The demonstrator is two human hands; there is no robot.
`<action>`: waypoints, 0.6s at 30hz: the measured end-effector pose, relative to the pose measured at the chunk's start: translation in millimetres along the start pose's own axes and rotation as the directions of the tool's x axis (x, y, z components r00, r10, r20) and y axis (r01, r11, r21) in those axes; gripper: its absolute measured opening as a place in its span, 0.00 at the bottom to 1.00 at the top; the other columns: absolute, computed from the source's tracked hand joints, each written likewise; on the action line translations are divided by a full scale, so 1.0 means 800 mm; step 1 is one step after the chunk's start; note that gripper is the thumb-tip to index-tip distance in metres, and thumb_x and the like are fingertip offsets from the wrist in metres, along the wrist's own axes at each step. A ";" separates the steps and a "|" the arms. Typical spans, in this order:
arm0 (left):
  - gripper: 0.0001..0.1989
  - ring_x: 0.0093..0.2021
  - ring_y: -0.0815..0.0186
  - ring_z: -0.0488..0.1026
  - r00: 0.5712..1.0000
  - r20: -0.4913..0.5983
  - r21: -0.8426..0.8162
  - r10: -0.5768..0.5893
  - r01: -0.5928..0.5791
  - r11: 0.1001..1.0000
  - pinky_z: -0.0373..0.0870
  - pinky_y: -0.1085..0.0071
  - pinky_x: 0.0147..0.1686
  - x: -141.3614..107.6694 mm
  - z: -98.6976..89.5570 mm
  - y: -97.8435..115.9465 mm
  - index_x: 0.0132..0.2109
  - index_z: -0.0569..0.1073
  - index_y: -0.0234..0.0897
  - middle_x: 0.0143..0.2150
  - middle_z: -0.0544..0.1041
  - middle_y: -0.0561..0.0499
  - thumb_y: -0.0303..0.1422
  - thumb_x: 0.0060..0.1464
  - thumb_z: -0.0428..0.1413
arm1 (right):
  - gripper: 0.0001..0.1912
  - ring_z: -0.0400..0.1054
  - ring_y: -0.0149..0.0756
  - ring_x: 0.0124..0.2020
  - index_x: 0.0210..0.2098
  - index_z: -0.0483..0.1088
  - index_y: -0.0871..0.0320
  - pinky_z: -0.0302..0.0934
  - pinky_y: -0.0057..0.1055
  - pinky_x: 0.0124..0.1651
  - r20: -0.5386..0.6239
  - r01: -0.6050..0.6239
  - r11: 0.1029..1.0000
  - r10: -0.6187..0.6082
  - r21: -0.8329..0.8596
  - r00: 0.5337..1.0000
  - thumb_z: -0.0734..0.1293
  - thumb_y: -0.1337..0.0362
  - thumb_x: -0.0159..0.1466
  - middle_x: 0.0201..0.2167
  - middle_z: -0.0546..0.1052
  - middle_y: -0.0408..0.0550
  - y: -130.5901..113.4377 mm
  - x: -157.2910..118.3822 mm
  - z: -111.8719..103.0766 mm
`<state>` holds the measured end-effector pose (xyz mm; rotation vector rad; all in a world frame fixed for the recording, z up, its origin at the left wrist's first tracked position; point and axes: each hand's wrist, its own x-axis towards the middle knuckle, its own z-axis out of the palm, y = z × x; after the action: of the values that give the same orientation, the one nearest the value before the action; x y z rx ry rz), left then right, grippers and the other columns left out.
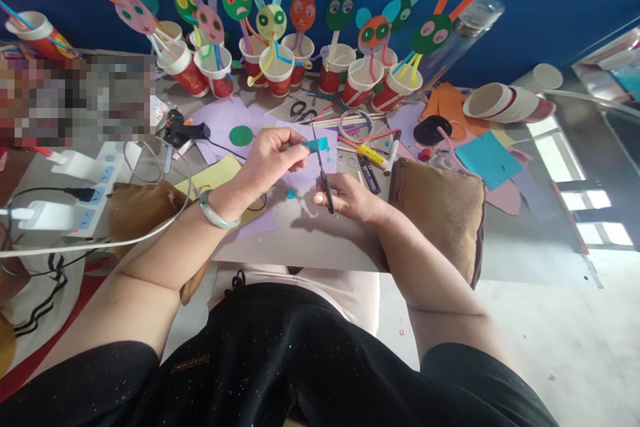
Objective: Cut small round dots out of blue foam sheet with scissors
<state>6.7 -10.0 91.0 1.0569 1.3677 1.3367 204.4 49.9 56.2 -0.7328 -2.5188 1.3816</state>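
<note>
My left hand (280,159) pinches a small strip of blue paper (316,145) by its left end. In my right hand (347,197) is a pair of scissors (325,183), its blades pointing up and lying at the strip's right part. Whether the blades touch the paper I cannot tell. Below the hands a small blue paper disc (291,193) lies on the table. A green paper circle (241,136) rests on purple paper (220,115) to the left. A second pair of scissors (303,111) lies behind my hands.
Paper cups (277,70) with rabbit-faced paper figures line the back. A hot glue gun (185,130) and power strip (103,190) with cables are at left. Near my right arm are a brown cushion (437,217), a yellow glue stick (373,156), a purple cutter (369,175) and blue paper (490,160).
</note>
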 end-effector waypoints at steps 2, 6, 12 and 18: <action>0.02 0.22 0.73 0.70 1.000 -0.001 0.003 -0.005 0.005 1.000 0.69 0.76 0.25 0.000 0.000 0.000 0.27 0.77 0.37 0.20 0.75 0.55 0.27 0.46 0.59 | 0.42 0.53 0.29 0.26 0.24 0.61 0.55 0.49 0.30 0.30 -0.001 0.006 1.000 -0.006 -0.004 1.000 0.59 0.19 0.60 0.21 0.61 0.39 0.000 0.000 0.000; 0.03 0.21 0.73 0.69 1.000 -0.006 -0.012 0.001 -0.001 1.000 0.68 0.76 0.24 0.000 0.001 0.000 0.27 0.76 0.37 0.20 0.75 0.55 0.27 0.47 0.59 | 0.42 0.54 0.29 0.25 0.24 0.61 0.55 0.49 0.31 0.31 0.007 -0.007 1.000 0.008 -0.016 1.000 0.58 0.20 0.62 0.20 0.62 0.40 -0.001 0.000 -0.001; 0.03 0.21 0.74 0.69 1.000 -0.009 -0.037 0.012 -0.012 0.999 0.67 0.76 0.24 0.001 0.000 0.000 0.26 0.77 0.36 0.20 0.75 0.55 0.27 0.46 0.60 | 0.41 0.52 0.28 0.25 0.23 0.59 0.55 0.48 0.31 0.31 0.005 0.021 1.000 -0.021 -0.002 1.000 0.58 0.22 0.64 0.20 0.60 0.39 0.002 0.001 -0.001; 0.03 0.21 0.74 0.69 1.000 -0.012 -0.040 0.020 -0.021 0.999 0.67 0.76 0.24 0.002 0.000 -0.002 0.26 0.76 0.37 0.20 0.75 0.54 0.28 0.47 0.60 | 0.41 0.51 0.28 0.25 0.23 0.57 0.54 0.48 0.31 0.30 -0.004 -0.066 0.998 0.066 -0.011 0.998 0.59 0.22 0.63 0.20 0.58 0.39 0.005 0.001 -0.001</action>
<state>6.1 -8.6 88.9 1.0405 1.3361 1.3815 205.2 52.4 53.0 -0.8263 -2.5234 1.3869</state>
